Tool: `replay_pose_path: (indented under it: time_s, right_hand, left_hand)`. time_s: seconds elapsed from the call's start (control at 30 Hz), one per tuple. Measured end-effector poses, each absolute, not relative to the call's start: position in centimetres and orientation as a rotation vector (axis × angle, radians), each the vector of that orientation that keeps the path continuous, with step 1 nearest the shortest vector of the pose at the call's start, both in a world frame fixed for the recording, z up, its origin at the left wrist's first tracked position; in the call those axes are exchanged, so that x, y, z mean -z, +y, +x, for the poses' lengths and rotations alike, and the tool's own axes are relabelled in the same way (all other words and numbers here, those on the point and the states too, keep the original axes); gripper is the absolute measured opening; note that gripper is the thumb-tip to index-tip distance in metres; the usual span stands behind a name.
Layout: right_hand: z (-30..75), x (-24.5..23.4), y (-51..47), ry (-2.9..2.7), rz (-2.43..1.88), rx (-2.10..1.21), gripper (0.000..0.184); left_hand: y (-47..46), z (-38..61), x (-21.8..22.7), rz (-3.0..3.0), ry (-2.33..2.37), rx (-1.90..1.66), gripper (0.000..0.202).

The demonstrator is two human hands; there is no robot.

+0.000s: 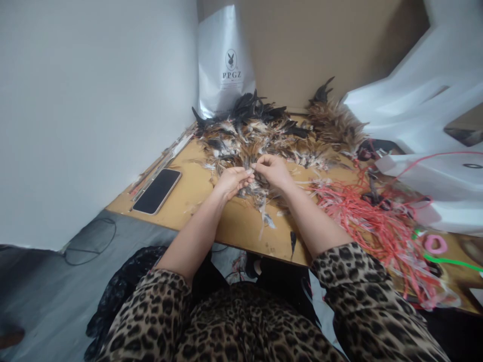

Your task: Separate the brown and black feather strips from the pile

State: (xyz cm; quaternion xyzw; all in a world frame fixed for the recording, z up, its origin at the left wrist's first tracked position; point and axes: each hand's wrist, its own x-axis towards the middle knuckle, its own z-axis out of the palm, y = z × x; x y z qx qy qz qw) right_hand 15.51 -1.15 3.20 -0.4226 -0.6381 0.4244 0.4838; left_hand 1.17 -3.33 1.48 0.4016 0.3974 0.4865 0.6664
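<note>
A large heap of brown, black and white feathers (264, 130) covers the far part of a wooden table (196, 186). My left hand (233, 181) and my right hand (272, 170) meet at the near edge of the heap, fingertips almost touching. Both hands have their fingers curled and pinched around a small bunch of feathers (253, 173). Loose feathers (266, 213) lie on the table just below my hands. Leopard-print sleeves cover my upper arms.
A black phone (157, 190) lies at the table's left, near thin sticks (158, 163). A tangle of red string (370, 216) spreads to the right, with pink (435, 245) and green pieces beyond. A silver bag (224, 60) stands at the back; white plastic sheets (426, 115) are at right.
</note>
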Motion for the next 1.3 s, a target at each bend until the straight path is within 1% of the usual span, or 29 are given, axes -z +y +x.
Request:
replay_pose_path:
  time_s: [0.2,0.3,0.47,0.7,0.83,1.0,1.3]
  right_hand:
    - [15.3,-2.9,-1.2,-1.543,-1.028,-1.05,0.021]
    - [15.1,-3.0,-1.2,-1.413,-1.017,-1.191,0.024]
    - [15.8,-3.8,-0.8,-1.02,-0.914,-1.43,0.032]
    - [17.4,-4.3,0.0,-0.808,-0.832,-1.556,0.032]
    - [16.3,-4.0,-0.5,-0.865,-0.834,-1.603,0.033]
    - [14.7,-3.4,-1.4,-1.052,-0.868,-1.578,0.032]
    - [14.2,-2.4,-1.2,-1.154,-0.948,-1.363,0.031]
  left_hand:
    - [-3.4,1.1,-1.6,0.918,0.892,-1.065,0.013]
    - [-3.6,1.0,-1.7,0.933,0.889,-1.046,0.013]
    - [-3.5,0.9,-1.7,0.939,0.878,-1.041,0.015]
    - [-2.4,0.6,-1.2,0.715,0.834,-1.257,0.005]
    - [-2.5,0.7,-1.3,0.704,0.833,-1.273,0.005]
    - [-3.1,1.1,-1.7,0.785,0.855,-1.231,0.01]
    - [-3.2,1.1,-1.7,0.846,0.823,-1.185,0.01]
